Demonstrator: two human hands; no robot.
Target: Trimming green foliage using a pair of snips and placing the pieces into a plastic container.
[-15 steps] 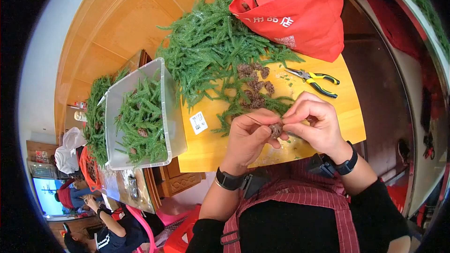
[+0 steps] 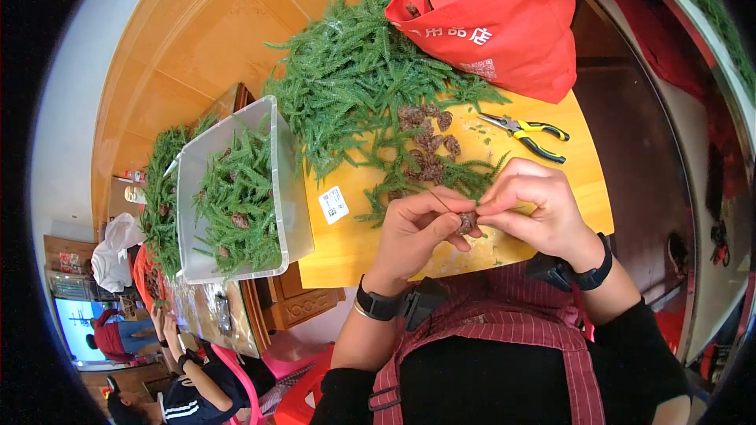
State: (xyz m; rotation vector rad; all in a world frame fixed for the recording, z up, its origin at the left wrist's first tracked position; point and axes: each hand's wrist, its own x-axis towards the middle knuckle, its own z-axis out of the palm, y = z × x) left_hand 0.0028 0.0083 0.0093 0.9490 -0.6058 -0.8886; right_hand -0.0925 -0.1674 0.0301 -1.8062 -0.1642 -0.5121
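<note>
1. Head view, landmark: the yellow table (image 2: 551, 189). All places below are given relative to it.
2. Left hand (image 2: 413, 232): above the table's near edge, fingers curled and pressed together, pinching a small brown pine cone (image 2: 466, 223). A thin wire (image 2: 442, 203) rises from between the fingers.
3. Right hand (image 2: 535, 205): just beside the left hand, fingertips closed on the same pine cone from the other side.
4. Pine cone: held clear of the table, over its near edge, between both hands.
5. Loose cones (image 2: 429, 138): on the table's middle, among a heap of green sprigs (image 2: 354, 79).
6. Pliers (image 2: 524, 132), yellow-and-black handles: on the table, right of the loose cones.
7. Red bag (image 2: 512, 31): at the table's far edge, holding more cones.
8. Clear plastic bin (image 2: 295, 212): against the table's left edge, holding sprigs.
</note>
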